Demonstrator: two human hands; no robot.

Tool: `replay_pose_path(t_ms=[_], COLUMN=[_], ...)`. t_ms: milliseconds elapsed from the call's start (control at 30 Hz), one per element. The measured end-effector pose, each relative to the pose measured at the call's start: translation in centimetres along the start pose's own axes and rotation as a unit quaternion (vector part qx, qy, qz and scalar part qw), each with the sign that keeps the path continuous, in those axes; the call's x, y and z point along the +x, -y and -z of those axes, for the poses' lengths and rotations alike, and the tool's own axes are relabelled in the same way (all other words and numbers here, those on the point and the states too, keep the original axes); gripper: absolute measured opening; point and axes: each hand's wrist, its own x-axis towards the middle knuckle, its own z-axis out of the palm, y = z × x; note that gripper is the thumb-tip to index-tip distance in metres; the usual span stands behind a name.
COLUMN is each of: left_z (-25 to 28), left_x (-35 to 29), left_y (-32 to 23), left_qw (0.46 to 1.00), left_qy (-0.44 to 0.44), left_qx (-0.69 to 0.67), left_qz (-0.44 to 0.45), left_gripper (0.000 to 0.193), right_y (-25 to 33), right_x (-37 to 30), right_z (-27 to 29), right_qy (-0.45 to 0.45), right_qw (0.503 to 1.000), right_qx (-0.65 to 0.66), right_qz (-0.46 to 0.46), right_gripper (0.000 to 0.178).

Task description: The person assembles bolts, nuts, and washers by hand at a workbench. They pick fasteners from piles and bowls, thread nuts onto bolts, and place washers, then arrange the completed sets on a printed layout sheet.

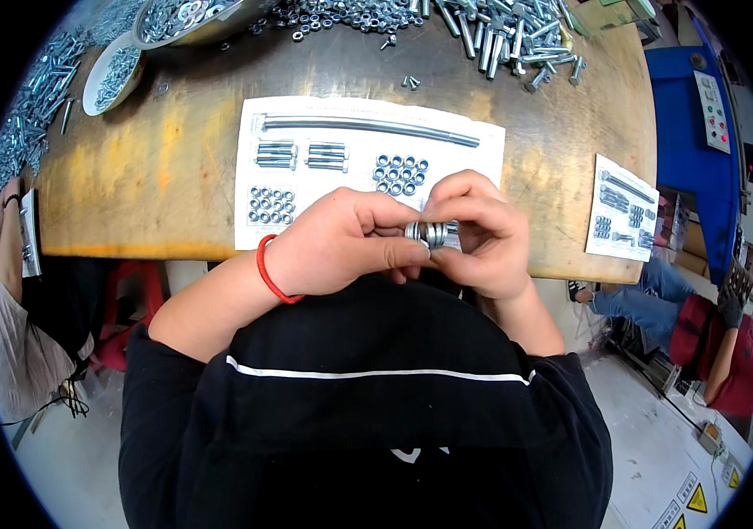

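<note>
Between my two hands, close to the table's near edge, is a short stack of silvery metal washers (427,234). My left hand (341,236), with a red cord round its wrist, pinches the stack's left end between thumb and fingers. At the other end, the fingers and thumb of my right hand (489,238) are closed on the same stack. A bit of metal shows beside the right fingers; whether a bolt runs through the washers I cannot tell. Partly covered by both hands, a printed sheet (332,181) with pictures of bolts and nuts lies on the table.
Loose bolts (504,40) and nuts (332,16) are heaped along the worn table's (147,176) far side. A white bowl (94,93) and a metal bowl (209,31) hold small hardware. Another printed sheet (620,212) is at right. Other people sit at both sides.
</note>
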Motion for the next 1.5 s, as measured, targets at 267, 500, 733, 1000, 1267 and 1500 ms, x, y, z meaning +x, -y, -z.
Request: replay_pose_path(t_ms=[267, 500, 733, 1000, 1267, 1500], left_z=[1.3, 1.5, 0.9, -0.1, -0.9, -0.9], left_x=[0.7, 0.8, 1.2, 0.2, -0.8, -1.3], left_y=[0.5, 0.1, 1.9, 1.8, 2.3, 2.3], left_qw=[0.994, 0.980, 0.996, 0.987, 0.982, 0.980], left_qy=[-0.079, -0.109, -0.081, -0.049, -0.058, -0.053], left_qx=[0.069, 0.168, 0.024, 0.139, 0.150, 0.176], left_qz=[0.022, 0.019, -0.026, -0.057, -0.094, -0.071], left_gripper=[0.025, 0.026, 0.025, 0.027, 0.026, 0.026], right_y=[-2.9, -4.0, 1.1, 1.1, 1.5, 1.0], right_x=[1.4, 1.7, 1.1, -0.5, -1.5, -1.7], right_z=[3.8, 3.2, 1.4, -0.8, -1.4, -2.2], right_qy=[-0.035, -0.041, 0.020, 0.009, 0.001, -0.001], right_qw=[0.864, 0.806, 0.967, 0.978, 0.973, 0.985], right_qx=[-0.476, -0.562, -0.253, -0.200, -0.213, -0.151], right_qz=[-0.162, -0.182, -0.021, 0.064, 0.086, 0.088], right_gripper=[0.020, 0.021, 0.031, 0.032, 0.029, 0.031])
